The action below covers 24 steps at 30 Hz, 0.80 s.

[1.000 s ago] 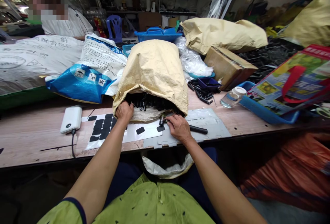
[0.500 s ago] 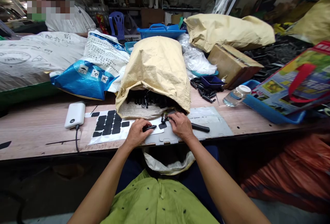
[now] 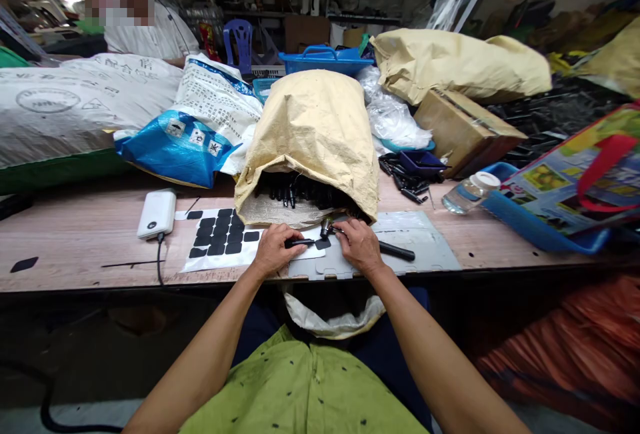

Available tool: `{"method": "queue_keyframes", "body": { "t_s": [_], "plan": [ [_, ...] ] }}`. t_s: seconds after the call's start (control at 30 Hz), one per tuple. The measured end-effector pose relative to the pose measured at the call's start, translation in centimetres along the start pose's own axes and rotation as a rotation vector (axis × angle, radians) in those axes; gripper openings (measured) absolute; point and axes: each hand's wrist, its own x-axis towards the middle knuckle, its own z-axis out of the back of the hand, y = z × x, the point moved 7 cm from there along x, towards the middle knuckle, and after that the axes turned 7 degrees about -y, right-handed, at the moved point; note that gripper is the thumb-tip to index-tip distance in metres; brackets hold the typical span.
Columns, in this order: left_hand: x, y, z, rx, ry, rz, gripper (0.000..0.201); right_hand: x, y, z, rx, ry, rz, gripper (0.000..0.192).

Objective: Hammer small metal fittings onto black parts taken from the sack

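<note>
My left hand (image 3: 276,249) is closed around a slim black pen-like piece (image 3: 301,242), held low over the white sheet with its tip pointing right. My right hand (image 3: 361,245) is wrapped round the shaft of a small hammer. The hammer's metal head (image 3: 325,228) shows left of the fingers, and its black grip (image 3: 397,251) sticks out to the right. Between the hands lies a dark rounded square (image 3: 323,245). Just behind them, an open beige sack (image 3: 313,121) lies with its mouth towards me, holding many black pieces (image 3: 290,191).
A white sheet of black squares (image 3: 220,234) lies left, near a white power bank (image 3: 157,214) with a cable. A grey board (image 3: 425,241) is under the hammer. On the right stand a jar (image 3: 470,193) and blue tray (image 3: 560,237). Another person (image 3: 145,31) sits far left.
The whole view has shifted slightly, so things appear further right. Both hands keep nearly the same pose and hold the same things.
</note>
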Motion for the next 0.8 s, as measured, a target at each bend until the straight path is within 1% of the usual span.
{"method": "queue_keyframes", "body": {
  "t_s": [0.07, 0.13, 0.23, 0.33, 0.43, 0.53, 0.7, 0.8],
  "plan": [
    [0.0, -0.1, 0.1, 0.004, 0.018, 0.013, 0.023, 0.3, 0.3, 0.3, 0.014, 0.012, 0.013, 0.024],
    [0.1, -0.1, 0.3, 0.008, 0.029, 0.022, 0.023, 0.7, 0.9, 1.1, 0.064, -0.007, 0.02, 0.026],
    [0.1, -0.2, 0.5, -0.004, 0.032, 0.029, 0.023, 1.2, 2.4, 2.8, 0.208, -0.081, 0.01, 0.03],
    [0.1, -0.2, 0.5, -0.026, 0.039, 0.035, 0.023, 1.3, 4.2, 3.5, 0.343, -0.092, 0.026, 0.029],
    [0.1, -0.1, 0.4, -0.025, 0.048, 0.023, 0.024, 0.8, 5.8, 3.1, 0.375, -0.038, 0.057, 0.029],
    [0.2, 0.1, 0.3, -0.004, 0.047, 0.013, 0.024, 0.4, 6.7, 2.5, 0.364, 0.005, 0.077, 0.028],
    [0.2, 0.3, 0.1, 0.013, 0.056, -0.003, 0.024, 0.2, 7.6, 2.7, 0.346, -0.03, 0.084, 0.031],
    [0.2, 0.3, 0.1, 0.003, 0.05, -0.004, 0.021, 0.0, 8.2, 2.3, 0.283, 0.009, 0.12, 0.031]
  ]
}}
